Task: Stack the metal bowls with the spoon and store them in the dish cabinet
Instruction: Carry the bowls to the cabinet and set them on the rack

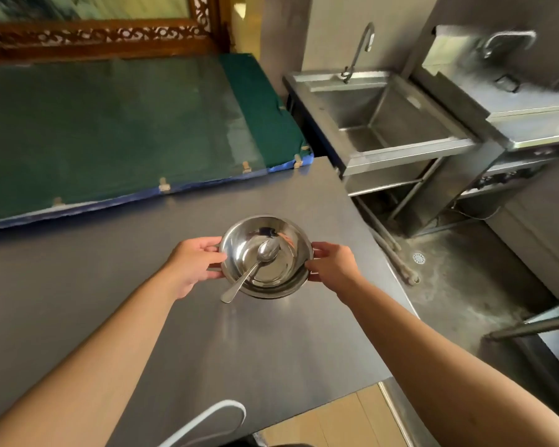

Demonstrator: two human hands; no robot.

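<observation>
Shiny metal bowls point(281, 240) sit nested in one stack above the grey steel table point(142, 285), near its right side. A metal spoon point(255, 266) lies inside the top bowl, its handle sticking out over the near left rim. My left hand point(197, 262) grips the stack's left edge. On the opposite edge, my right hand point(333, 266) holds the stack. Whether the stack rests on the table or is lifted slightly, I cannot tell. No dish cabinet is in view.
A green cloth-covered table point(110, 130) under glass lies beyond the steel table. A steel sink point(378, 114) with a tap point(359, 50) stands at the back right. Right of it is a steel appliance point(530, 117). The concrete floor point(459, 285) with a drain lies to the right.
</observation>
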